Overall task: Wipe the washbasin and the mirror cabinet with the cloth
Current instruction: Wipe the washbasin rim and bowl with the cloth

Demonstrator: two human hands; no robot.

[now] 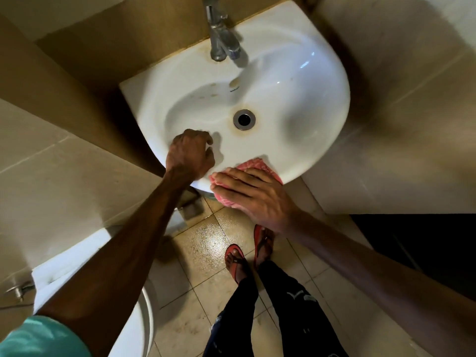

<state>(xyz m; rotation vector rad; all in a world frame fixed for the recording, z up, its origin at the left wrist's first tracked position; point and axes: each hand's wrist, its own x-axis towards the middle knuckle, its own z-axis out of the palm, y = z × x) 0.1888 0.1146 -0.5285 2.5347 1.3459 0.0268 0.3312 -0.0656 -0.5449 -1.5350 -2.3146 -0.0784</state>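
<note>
A white washbasin (291, 81) fills the upper middle of the head view, with a round metal drain (244, 119) and rust-brown stains around it. A chrome tap (222, 39) stands at its back edge. My right hand (253, 193) lies flat on a pink cloth (255, 164), pressing it onto the basin's front rim. My left hand (190, 153) is curled into a loose fist and rests on the basin's front left rim, holding nothing. The mirror cabinet is out of view.
Beige tiled walls close in on both sides of the basin. A white toilet cistern (74, 256) and seat sit at the lower left. My feet in red sandals (235, 261) stand on the wet tiled floor below the basin.
</note>
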